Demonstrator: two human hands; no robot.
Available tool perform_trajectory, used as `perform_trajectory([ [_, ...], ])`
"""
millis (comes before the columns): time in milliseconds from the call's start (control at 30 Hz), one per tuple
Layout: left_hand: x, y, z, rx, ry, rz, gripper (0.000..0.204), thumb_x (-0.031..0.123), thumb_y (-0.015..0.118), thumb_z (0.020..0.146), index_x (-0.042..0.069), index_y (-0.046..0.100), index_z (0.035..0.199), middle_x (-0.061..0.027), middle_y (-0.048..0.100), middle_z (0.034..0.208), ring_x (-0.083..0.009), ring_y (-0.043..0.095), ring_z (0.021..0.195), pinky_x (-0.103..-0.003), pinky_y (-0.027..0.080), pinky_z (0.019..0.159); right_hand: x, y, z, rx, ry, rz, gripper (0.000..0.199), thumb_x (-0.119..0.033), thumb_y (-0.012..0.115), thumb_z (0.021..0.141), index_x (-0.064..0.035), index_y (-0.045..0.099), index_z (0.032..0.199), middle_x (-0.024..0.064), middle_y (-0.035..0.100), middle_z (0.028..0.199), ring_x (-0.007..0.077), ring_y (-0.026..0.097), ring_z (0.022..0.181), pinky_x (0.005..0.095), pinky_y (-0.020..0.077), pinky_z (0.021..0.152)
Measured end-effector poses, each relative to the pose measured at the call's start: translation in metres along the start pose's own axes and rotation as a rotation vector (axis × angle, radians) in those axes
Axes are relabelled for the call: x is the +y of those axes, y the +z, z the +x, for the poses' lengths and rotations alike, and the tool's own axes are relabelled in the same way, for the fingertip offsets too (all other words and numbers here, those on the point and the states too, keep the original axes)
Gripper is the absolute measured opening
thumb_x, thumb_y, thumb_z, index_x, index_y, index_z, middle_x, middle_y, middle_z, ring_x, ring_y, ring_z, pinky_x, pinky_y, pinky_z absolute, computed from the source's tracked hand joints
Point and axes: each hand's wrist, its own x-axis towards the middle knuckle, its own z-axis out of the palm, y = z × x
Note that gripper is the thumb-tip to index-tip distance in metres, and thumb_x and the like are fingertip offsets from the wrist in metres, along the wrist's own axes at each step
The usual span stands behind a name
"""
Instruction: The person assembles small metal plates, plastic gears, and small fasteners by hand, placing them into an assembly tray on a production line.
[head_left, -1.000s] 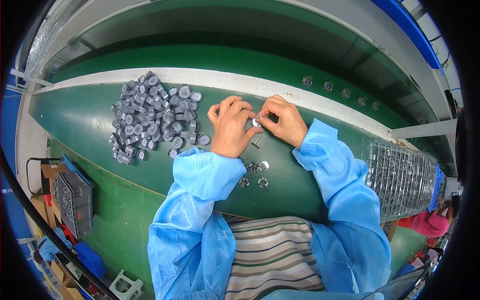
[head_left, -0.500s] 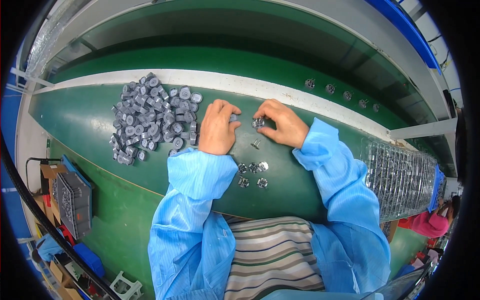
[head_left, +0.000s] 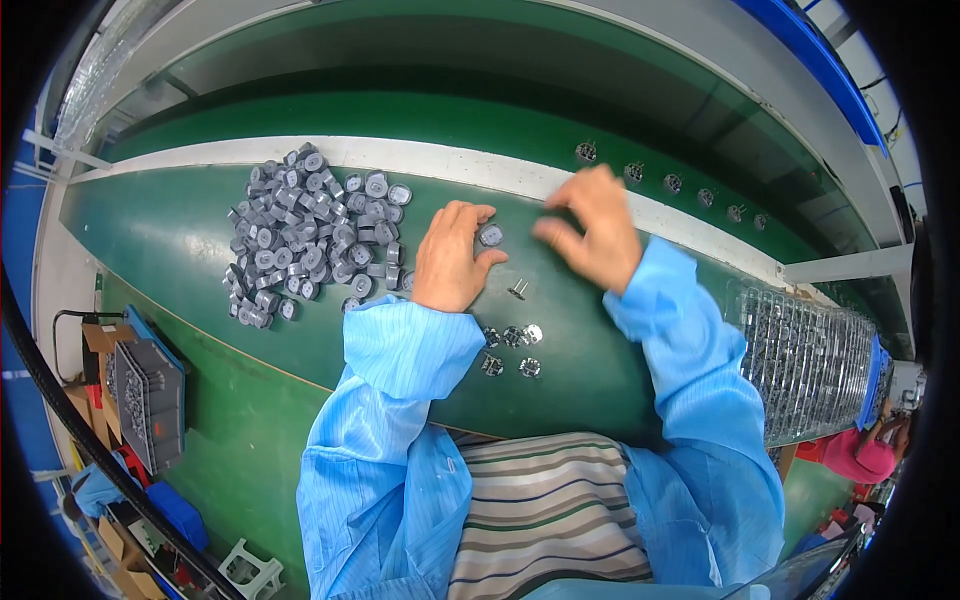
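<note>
The left hand [head_left: 450,255] is positioned above the tabletop [head_left: 590,380], thumb and forefinger curved apart in a C shape. A grey round housing [head_left: 490,235] is located in the opening between them; whether the fingers grip it or only surround it cannot be told. The right hand [head_left: 600,230] is blurred, with thumb and fingers spread wide, near the white rail [head_left: 450,163] at the far edge of the tabletop.

Nearer the person, below the housing, a small part with two pins [head_left: 517,290] lies alone. Below this, five small metallic parts [head_left: 530,368] are grouped — three in the upper row, two in the lower.

A large pile of grey round pieces [head_left: 290,230] occupies the tabletop to the left of the left hand. Beyond the rail, six small assemblies [head_left: 634,171] stand in a slanting row on a green surface [head_left: 400,120]. Stacked clear trays [head_left: 800,360] are located to the right of the right sleeve [head_left: 690,330]. A grey crate [head_left: 150,410] stands at lower left, beside the tabletop.
</note>
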Motion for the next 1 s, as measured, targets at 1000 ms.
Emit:
perform_trajectory([
  [1000, -0.004, 0.004, -0.002, -0.081, -0.069, 0.032, 0.035, 0.008, 0.086, 0.072, 0.003, 0.072, 0.104, -0.0102, 0.064, 0.105, -0.0328, 0.062, 0.105, -0.044, 0.048, 0.087, -0.002, 0.047, 0.013, -0.171, 0.091, 0.34, 0.012, -0.013, 0.084, 0.078, -0.0094, 0.074, 0.085, 0.0002, 0.066, 0.094, 0.0215, 0.057, 0.103, 0.0385, 0.0401, 0.094],
])
